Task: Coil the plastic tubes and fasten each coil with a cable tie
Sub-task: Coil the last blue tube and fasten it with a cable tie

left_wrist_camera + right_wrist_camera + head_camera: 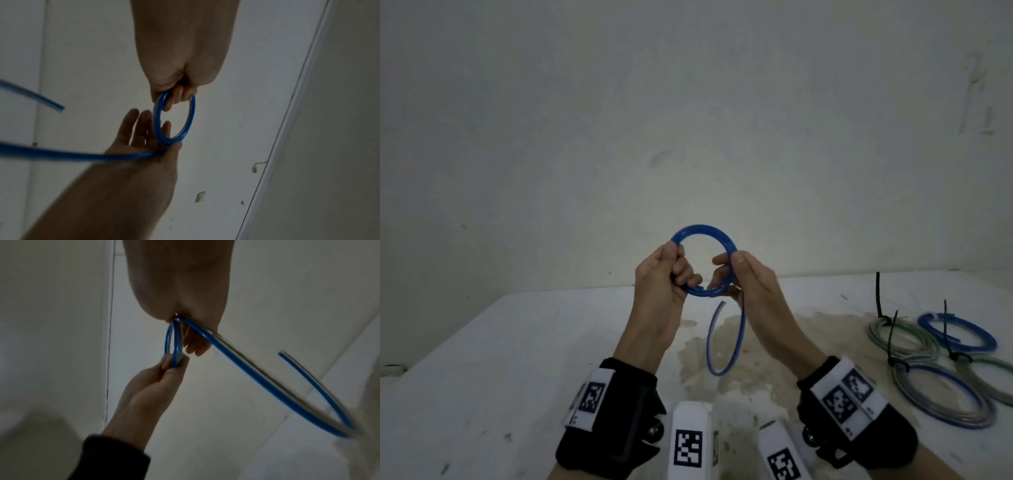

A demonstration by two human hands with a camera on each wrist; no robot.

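Observation:
A blue plastic tube [702, 229] is wound into a small coil held up above the white table [517, 342]. My left hand [678, 265] grips the coil's left side with curled fingers, seen close in the left wrist view [180, 94]. My right hand [734, 270] pinches the right side between thumb and fingers, the other fingers stretched out [144, 126]. The tube's loose tail [741, 329] hangs from the right hand in a long loop, its cut end pointing up. In the right wrist view the tail [257, 379] sweeps down to the right.
Several tied coils lie at the table's right: a blue coil [957, 332], a greenish-grey coil [904, 337] and a blue-grey coil [945, 394], with black cable ties [879, 294] sticking up. A bare wall stands behind the table. A stain marks the table's middle.

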